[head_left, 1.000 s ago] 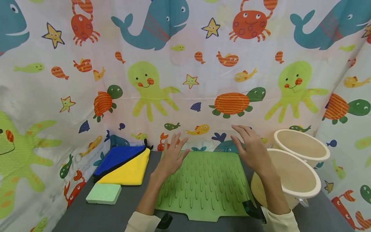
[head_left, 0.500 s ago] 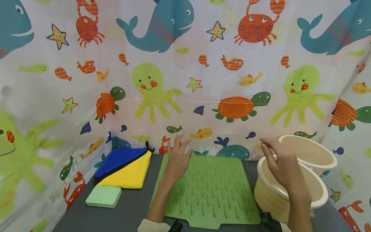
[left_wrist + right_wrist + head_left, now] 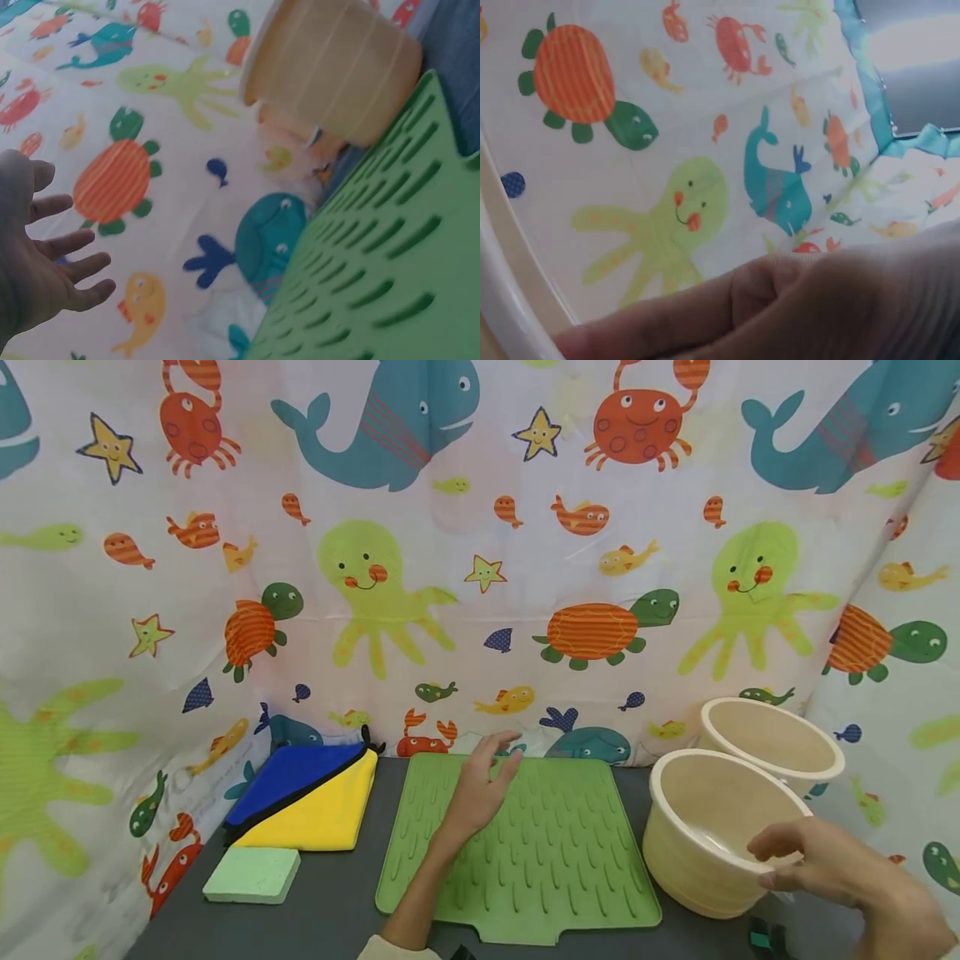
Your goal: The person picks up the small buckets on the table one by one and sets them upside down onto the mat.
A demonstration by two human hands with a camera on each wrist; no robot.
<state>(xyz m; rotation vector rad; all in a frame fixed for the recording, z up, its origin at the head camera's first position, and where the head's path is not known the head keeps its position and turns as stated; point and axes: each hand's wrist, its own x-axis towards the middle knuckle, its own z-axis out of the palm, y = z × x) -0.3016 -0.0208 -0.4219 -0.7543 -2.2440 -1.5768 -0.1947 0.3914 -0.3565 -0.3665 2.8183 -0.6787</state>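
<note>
My left hand (image 3: 480, 789) hovers over the ridged green mat (image 3: 532, 852), fingers spread apart with nothing between them. In the left wrist view that left hand (image 3: 45, 262) shows loosely bent fingers in front of the patterned curtain. At the near right rim of the front cream tub (image 3: 720, 860) is my right hand (image 3: 832, 868). Its thumb and fingers are parted there, with the fingertips overlapping the rim. In the right wrist view the fingers of the right hand (image 3: 705, 315) extend toward the white tub rim (image 3: 510, 292) at lower left.
A second cream tub (image 3: 772, 739) stands behind the front one. Left of the mat lie a folded blue and yellow cloth (image 3: 315, 802) and a pale green sponge (image 3: 252, 875) on the dark table (image 3: 330, 910). A sea-animal curtain (image 3: 465, 460) encloses the back and sides.
My right hand has moved right and down, from above the mat's right side to the front tub's near rim. The left hand has shifted slightly right and lower over the mat.
</note>
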